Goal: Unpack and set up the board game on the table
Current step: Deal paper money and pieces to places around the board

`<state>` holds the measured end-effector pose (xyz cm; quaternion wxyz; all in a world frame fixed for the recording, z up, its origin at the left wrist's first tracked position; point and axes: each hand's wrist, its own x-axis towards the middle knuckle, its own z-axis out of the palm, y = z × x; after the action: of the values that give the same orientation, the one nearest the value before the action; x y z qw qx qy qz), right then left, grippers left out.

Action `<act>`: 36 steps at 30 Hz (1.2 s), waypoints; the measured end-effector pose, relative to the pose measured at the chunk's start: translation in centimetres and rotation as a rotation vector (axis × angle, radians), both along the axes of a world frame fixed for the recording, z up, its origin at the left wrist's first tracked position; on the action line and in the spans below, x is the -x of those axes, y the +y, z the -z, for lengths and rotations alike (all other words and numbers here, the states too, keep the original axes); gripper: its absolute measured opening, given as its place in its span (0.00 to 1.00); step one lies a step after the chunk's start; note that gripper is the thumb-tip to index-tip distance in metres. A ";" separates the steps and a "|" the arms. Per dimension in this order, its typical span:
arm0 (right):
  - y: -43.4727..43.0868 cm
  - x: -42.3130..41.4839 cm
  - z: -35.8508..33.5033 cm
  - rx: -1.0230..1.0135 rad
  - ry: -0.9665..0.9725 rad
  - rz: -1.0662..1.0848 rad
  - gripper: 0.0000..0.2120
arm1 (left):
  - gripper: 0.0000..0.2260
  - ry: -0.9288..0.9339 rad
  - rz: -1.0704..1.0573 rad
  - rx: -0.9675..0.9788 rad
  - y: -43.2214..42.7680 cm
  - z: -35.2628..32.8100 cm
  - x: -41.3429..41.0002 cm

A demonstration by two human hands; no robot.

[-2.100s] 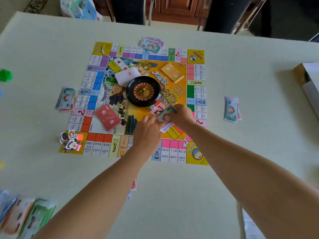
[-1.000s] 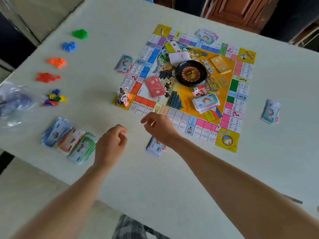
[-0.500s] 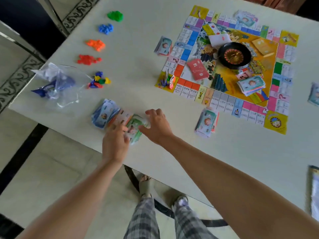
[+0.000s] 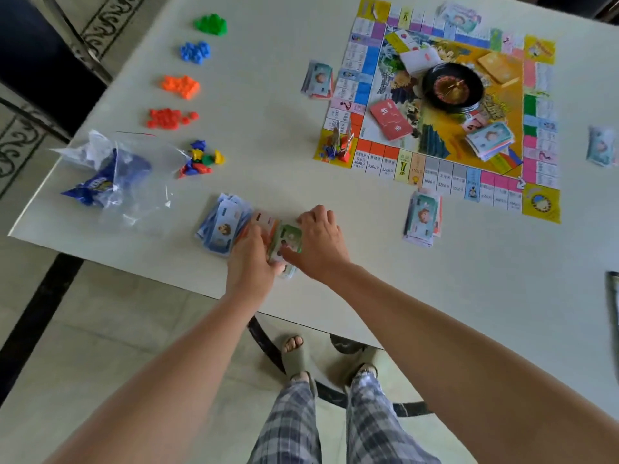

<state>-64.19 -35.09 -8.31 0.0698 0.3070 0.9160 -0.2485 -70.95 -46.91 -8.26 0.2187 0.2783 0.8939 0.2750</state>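
Two hands meet on the green money stack [image 4: 287, 241] near the desk's [image 4: 368, 262] front edge. I see my left hand [image 4: 251, 259] and right hand [image 4: 320, 244] both pinching it, just beside the blue stack [image 4: 222, 229]. The game board [image 4: 445, 172] lies farther back, to the right.

1. Soft, even light covers the pale table [image 4: 368, 296]; shadows are faint.
2. The wide lens bows the table's edges and stretches my forearms.
3. Slight blur smears the green banknotes [image 4: 288, 241] between my left hand [image 4: 251, 259] and right hand [image 4: 323, 242].

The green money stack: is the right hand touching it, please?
Touching; the head view shows the right hand with its thumb across the green money stack.
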 end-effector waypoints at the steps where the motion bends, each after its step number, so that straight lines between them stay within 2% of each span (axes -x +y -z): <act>1: 0.0 0.0 -0.1 0.035 0.000 -0.003 0.30 | 0.21 -0.010 0.004 -0.004 0.0 -0.1 0.1; 7: 0.1 -0.8 -0.2 0.358 0.230 0.186 0.22 | 0.19 -0.002 0.036 -0.045 -0.4 0.9 0.3; 11: -0.3 -1.5 0.0 0.379 0.366 0.190 0.19 | 0.19 -0.021 0.035 -0.044 -0.5 0.9 0.4; 14: -0.6 -1.4 -0.2 0.506 0.438 0.346 0.24 | 0.19 -0.029 0.048 -0.045 -0.6 1.1 0.5; 17: -0.3 -1.1 -0.6 0.645 0.329 0.438 0.32 | 0.20 -0.035 0.058 -0.059 -0.6 1.5 0.7; 19: 0.0 -1.0 -0.8 0.588 0.231 0.379 0.29 | 0.20 -0.027 0.061 -0.066 -0.6 1.6 0.7; 22: -0.2 -0.8 -1.0 0.440 0.190 0.270 0.20 | 0.19 -0.025 0.057 -0.060 -0.5 1.7 0.7; 29: -2.0 -2.5 0.7 0.274 0.419 0.052 0.19 | 0.22 0.021 0.102 -0.086 -0.6 1.9 0.7; 33: -1.4 -2.4 0.1 0.375 0.467 0.154 0.19 | 0.20 0.038 0.144 -0.044 -0.6 2.4 0.8; 36: -0.2 -2.0 -0.2 0.278 0.361 0.257 0.29 | 0.23 -0.024 0.129 -0.003 -0.5 2.5 1.0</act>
<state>-62.14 -35.28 -8.12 -0.0854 0.3591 0.8242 -0.4295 -71.94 -47.45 -10.79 0.2460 0.3326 0.8710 0.2650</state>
